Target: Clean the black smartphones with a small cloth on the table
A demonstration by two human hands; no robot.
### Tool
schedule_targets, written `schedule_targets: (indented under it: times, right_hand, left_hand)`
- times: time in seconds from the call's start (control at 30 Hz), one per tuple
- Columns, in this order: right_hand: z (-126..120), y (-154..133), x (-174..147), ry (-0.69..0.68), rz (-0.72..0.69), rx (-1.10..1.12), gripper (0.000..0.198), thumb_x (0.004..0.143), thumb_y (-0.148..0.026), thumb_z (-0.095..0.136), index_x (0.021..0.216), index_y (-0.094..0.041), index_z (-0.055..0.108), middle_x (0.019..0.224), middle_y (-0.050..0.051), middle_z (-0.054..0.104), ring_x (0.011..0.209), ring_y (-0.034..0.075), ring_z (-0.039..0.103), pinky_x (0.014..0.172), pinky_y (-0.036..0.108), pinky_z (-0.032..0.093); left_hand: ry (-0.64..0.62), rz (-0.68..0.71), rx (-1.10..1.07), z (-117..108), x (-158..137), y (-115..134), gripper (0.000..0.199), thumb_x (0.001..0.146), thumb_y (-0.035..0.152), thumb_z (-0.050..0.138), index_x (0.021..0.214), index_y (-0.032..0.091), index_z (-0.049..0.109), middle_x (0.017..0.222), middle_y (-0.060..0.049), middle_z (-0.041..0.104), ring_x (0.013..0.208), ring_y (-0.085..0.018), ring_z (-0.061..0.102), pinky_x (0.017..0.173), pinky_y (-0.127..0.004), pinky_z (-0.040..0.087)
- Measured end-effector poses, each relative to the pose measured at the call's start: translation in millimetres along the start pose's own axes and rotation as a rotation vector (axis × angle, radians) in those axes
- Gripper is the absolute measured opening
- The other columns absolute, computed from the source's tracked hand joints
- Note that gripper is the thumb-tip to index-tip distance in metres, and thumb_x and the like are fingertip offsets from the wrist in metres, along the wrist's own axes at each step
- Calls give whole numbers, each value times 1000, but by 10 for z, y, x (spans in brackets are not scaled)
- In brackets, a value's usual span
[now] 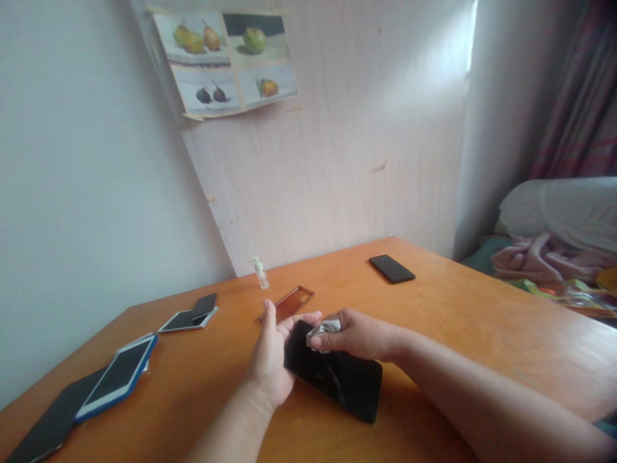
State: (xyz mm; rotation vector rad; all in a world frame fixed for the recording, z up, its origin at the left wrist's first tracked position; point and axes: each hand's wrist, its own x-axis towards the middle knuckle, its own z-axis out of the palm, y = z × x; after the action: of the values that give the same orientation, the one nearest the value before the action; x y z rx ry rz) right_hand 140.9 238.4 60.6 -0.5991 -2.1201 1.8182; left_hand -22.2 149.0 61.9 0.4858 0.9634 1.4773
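A black smartphone (344,382) lies tilted at the front middle of the table, its dark glossy face upward. My left hand (270,363) holds it by the far left end, the thumb raised and some fingers hidden beneath the phone. In my right hand (361,334) a crumpled white tissue (325,333) is pinched and pressed against the phone's upper part. Just beyond my left fingers lies a brown see-through phone case (294,299). Farther back stands a small clear pump bottle (261,275).
Another black phone (391,268) lies at the back right of the wooden table (482,334). On the left are a blue-edged tablet (118,373) over a dark flat item (58,411), and a white tablet (180,320) with a dark phone (204,305) on it.
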Motion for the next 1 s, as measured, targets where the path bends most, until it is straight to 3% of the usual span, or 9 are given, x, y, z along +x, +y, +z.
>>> schedule_targets:
  times: [0.17,0.37,0.53,0.7,0.87,1.0]
  right_hand:
    - [-30,3,-9,-98,-23,-14,30,72,-43,76,79,-15,66,74,-2,59,69,11,50,69,23,39]
    - [14,-13,6,61,39,-128,40,79,-55,65,74,-16,61,64,-4,50,59,9,40,56,23,32]
    - [-18,-27,-23,-104,-51,-71,29,74,-43,73,73,-16,61,68,-4,52,63,9,44,62,23,35]
    - [9,-38,-32,-28,-32,-77,30,78,-45,69,75,-16,61,67,-4,53,62,9,44,61,23,35]
    - [-32,-20,-43,-102,-21,-120,22,73,-33,74,88,-18,66,78,-3,62,71,12,53,67,22,40]
    - [-44,28,-17,-16,-1,-139,29,72,-36,75,94,-19,67,81,-1,66,72,13,57,66,23,42]
  left_hand:
    - [6,-10,5,-4,-7,-13,74,81,75,41,97,9,70,100,-17,72,90,-28,69,83,-40,52]
    - [-53,-11,-19,-16,-4,-13,70,83,73,40,95,11,70,104,-16,71,96,-30,67,87,-44,51]
    - [8,1,-6,-34,24,-22,67,82,73,42,87,11,70,107,-16,70,96,-30,67,87,-44,52]
    - [1,1,-5,-16,16,-21,66,82,73,42,80,12,68,113,-17,68,96,-32,67,84,-46,53]
    - [93,48,-20,-54,51,-4,63,83,71,44,80,12,67,109,-16,69,101,-27,66,89,-39,52]
    - [109,79,-27,-114,94,10,64,82,72,45,80,13,68,108,-15,70,100,-27,66,88,-40,52]
